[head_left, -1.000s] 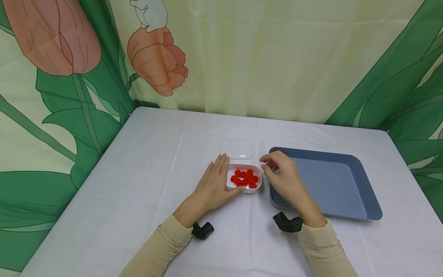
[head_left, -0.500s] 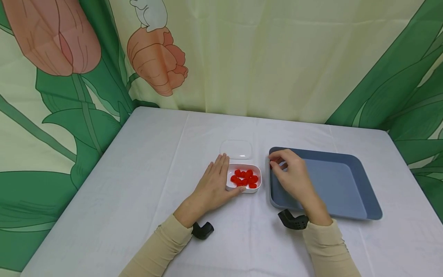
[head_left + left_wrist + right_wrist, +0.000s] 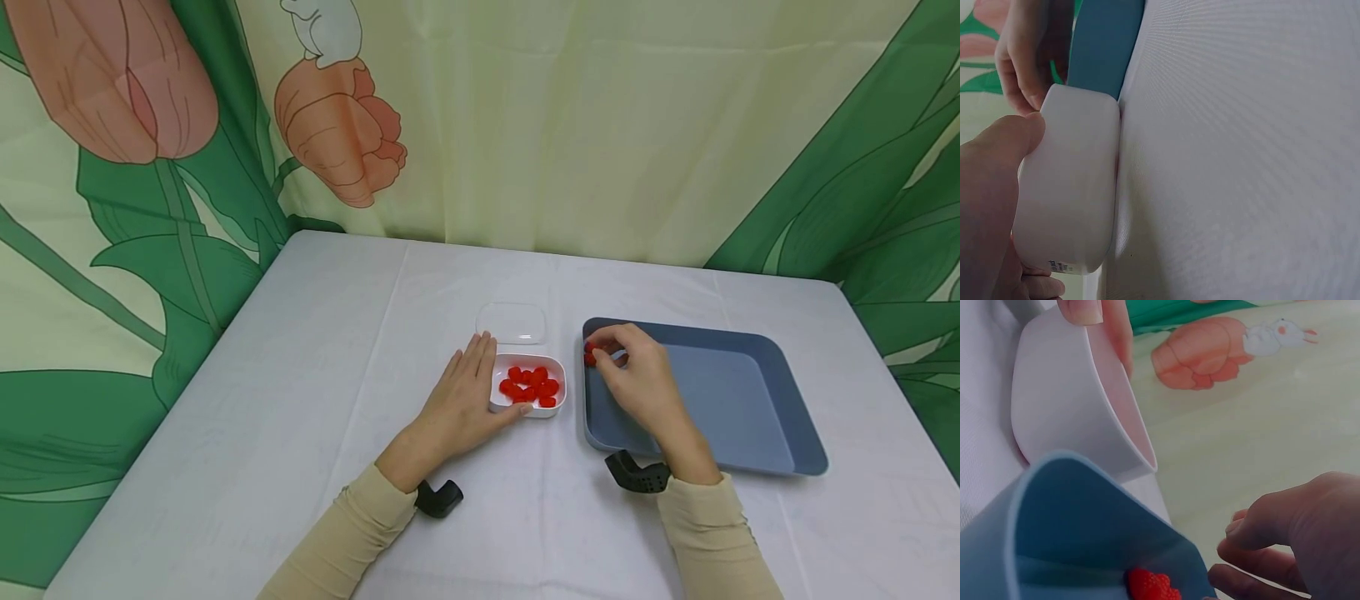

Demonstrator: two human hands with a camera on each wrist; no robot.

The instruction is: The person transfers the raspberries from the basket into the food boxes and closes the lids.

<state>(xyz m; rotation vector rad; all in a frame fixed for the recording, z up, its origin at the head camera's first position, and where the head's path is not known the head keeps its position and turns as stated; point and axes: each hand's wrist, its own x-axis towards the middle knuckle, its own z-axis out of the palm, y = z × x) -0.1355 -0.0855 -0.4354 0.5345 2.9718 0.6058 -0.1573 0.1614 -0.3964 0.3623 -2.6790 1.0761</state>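
In the head view a small white box holds several red raspberry-like pieces. My left hand rests against it, with straight fingers along its left side and the thumb at the near rim. The left wrist view has that thumb on the box's upper edge. My right hand is over the left end of a blue-grey tray, fingers loosely bent. Beside its fingertips are red pieces inside the tray. In the right wrist view bumpy red pieces lie against the tray wall, apart from the visible fingers.
A clear plastic lid lies just behind the white box. White cloth covers the table, and a patterned curtain hangs along its back. A black wrist camera mount sticks out below the right wrist; another is on the left.
My right hand has moved right, from beside the white box to the tray's left end, and its fingers have let go of a red piece there. The left hand stays put.
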